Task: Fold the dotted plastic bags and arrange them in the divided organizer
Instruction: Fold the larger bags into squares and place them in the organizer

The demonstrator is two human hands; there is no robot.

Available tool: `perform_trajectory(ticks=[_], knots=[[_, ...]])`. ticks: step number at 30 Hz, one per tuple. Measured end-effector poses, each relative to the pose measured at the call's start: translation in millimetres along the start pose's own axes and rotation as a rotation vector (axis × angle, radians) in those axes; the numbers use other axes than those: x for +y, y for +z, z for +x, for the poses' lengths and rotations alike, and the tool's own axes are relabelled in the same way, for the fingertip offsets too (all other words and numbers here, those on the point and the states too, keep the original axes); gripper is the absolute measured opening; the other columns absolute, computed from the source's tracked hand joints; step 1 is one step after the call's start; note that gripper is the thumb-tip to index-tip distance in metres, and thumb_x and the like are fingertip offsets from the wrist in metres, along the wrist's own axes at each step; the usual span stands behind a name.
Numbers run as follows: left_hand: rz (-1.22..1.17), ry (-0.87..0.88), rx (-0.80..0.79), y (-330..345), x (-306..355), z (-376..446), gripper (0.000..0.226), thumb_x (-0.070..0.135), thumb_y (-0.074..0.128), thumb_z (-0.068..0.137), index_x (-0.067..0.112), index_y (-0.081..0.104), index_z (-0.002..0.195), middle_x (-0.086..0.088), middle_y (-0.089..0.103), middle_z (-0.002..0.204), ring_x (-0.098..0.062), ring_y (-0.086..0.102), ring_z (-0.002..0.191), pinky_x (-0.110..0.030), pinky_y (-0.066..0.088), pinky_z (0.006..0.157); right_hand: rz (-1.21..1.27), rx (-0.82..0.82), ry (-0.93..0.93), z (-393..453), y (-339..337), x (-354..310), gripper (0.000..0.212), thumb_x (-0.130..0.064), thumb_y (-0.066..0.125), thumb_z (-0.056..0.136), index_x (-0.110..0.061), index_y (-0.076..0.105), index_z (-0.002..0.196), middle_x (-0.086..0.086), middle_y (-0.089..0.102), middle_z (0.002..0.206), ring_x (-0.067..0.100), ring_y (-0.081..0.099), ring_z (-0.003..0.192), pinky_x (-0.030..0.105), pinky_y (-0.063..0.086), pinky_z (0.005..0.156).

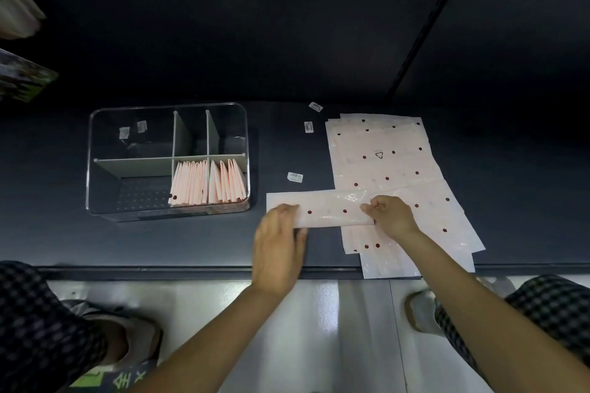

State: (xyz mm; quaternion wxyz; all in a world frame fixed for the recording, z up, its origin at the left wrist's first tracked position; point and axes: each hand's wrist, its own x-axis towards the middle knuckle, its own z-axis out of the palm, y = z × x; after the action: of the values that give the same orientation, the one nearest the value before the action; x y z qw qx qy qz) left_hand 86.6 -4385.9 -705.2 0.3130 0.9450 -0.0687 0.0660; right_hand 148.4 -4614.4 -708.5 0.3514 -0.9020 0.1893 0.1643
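A pale pink bag with dark red dots [329, 209] lies folded into a long strip on the dark table, left of the stack. My left hand [279, 242] holds its left end, fingers over the edge. My right hand [391, 215] pinches its right end. A stack of flat dotted bags [386, 166] lies fanned out under and behind my right hand. The clear divided organizer [95, 169] stands to the left. Several folded pink bags stand upright in its front middle compartment [188, 182] and front right compartment [227, 182].
Three small white labels [295, 177] lie on the table between organizer and stack. Two more labels [132, 129] are inside the organizer's back left compartment. The table's front edge [191, 269] runs just below my hands. My shoes and checked trousers show over the grey floor.
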Motion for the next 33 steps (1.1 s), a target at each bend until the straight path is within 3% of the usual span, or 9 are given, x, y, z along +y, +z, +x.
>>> perform_trajectory(ticks=[2, 5, 12, 16, 22, 25, 28, 31, 33], knots=[[0.134, 0.139, -0.225, 11, 3, -1, 0.058, 0.034, 0.046, 0.097, 0.011, 0.027, 0.146, -0.007, 0.023, 0.155, -0.027, 0.015, 0.145, -0.039, 0.010, 0.119, -0.010, -0.019, 0.022, 2, -2, -2, 0.040, -0.029, 0.061, 0.090, -0.015, 0.043, 0.057, 0.001, 0.049, 0.063, 0.021, 0.045, 0.072, 0.027, 0.030, 0.065], [0.381, 0.179, -0.427, 26, -4, 5, 0.074, 0.054, 0.022, 0.097, 0.014, -0.013, 0.148, -0.005, -0.018, 0.157, -0.020, -0.023, 0.142, -0.035, -0.017, 0.115, -0.001, -0.033, 0.052, 4, -3, -5, 0.035, -0.030, 0.062, 0.089, -0.017, 0.048, 0.059, -0.001, 0.052, 0.070, 0.021, 0.047, 0.080, 0.025, 0.032, 0.072], [0.564, 0.221, -0.590, 31, -22, 9, 0.068, 0.068, 0.005, 0.088, 0.037, -0.034, 0.136, -0.015, -0.036, 0.146, -0.031, -0.041, 0.129, -0.049, -0.013, 0.115, 0.009, -0.018, 0.105, 2, -1, -9, 0.037, -0.029, 0.061, 0.089, -0.009, 0.049, 0.061, 0.009, 0.051, 0.075, 0.023, 0.049, 0.077, 0.029, 0.035, 0.071], [0.562, 0.216, -0.589, 34, -21, 9, 0.068, 0.069, 0.005, 0.088, 0.040, -0.034, 0.135, -0.016, -0.039, 0.144, -0.032, -0.042, 0.128, -0.051, -0.013, 0.115, 0.071, 0.184, 0.097, -7, 8, -12, 0.035, -0.032, 0.070, 0.082, -0.010, 0.053, 0.103, 0.005, 0.057, 0.099, 0.023, 0.056, 0.093, 0.026, 0.039, 0.074], [0.550, 0.224, -0.639, 30, -22, 12, 0.069, 0.070, 0.008, 0.088, 0.041, -0.029, 0.138, -0.017, -0.035, 0.148, -0.030, -0.042, 0.128, -0.051, -0.014, 0.114, 0.025, -0.013, 0.167, -3, 2, -28, 0.043, -0.034, 0.070, 0.081, -0.005, 0.054, 0.109, 0.007, 0.058, 0.101, 0.028, 0.055, 0.105, 0.027, 0.039, 0.079], [0.522, 0.214, -0.656, 24, -22, 17, 0.068, 0.070, 0.012, 0.089, 0.042, -0.014, 0.145, -0.017, -0.029, 0.152, -0.027, -0.038, 0.133, -0.052, -0.016, 0.113, 0.038, -0.164, 0.196, -6, -9, -36, 0.036, -0.030, 0.070, 0.083, -0.009, 0.045, 0.066, 0.001, 0.042, 0.067, 0.023, 0.048, 0.070, 0.025, 0.034, 0.060], [0.502, 0.228, -0.570, 13, -19, 18, 0.066, 0.068, 0.026, 0.089, 0.037, 0.015, 0.147, -0.016, -0.014, 0.157, -0.028, -0.020, 0.143, -0.051, -0.012, 0.115, 0.294, -0.297, 0.311, -21, -13, -40, 0.023, -0.019, 0.072, 0.081, -0.008, 0.052, 0.081, 0.002, 0.043, 0.062, 0.013, 0.034, 0.052, 0.021, 0.026, 0.046], [0.453, 0.325, -0.421, 3, -12, 12, 0.059, 0.061, 0.060, 0.078, 0.023, 0.058, 0.124, -0.009, 0.043, 0.144, -0.025, 0.042, 0.130, -0.038, 0.031, 0.110, 0.503, -0.469, 0.431, -53, -2, -47, 0.010, -0.011, 0.071, 0.081, -0.010, 0.060, 0.083, 0.000, 0.056, 0.052, 0.007, 0.041, 0.044, 0.015, 0.027, 0.039], [0.371, 0.365, -0.326, 0, -11, 4, 0.049, 0.047, 0.084, 0.056, 0.021, 0.072, 0.096, 0.002, 0.067, 0.107, -0.017, 0.065, 0.092, -0.025, 0.052, 0.080, 0.604, -0.622, 0.459, -77, 12, -49, 0.008, -0.014, 0.068, 0.084, -0.010, 0.063, 0.089, 0.004, 0.066, 0.060, 0.008, 0.050, 0.043, 0.015, 0.035, 0.039]])
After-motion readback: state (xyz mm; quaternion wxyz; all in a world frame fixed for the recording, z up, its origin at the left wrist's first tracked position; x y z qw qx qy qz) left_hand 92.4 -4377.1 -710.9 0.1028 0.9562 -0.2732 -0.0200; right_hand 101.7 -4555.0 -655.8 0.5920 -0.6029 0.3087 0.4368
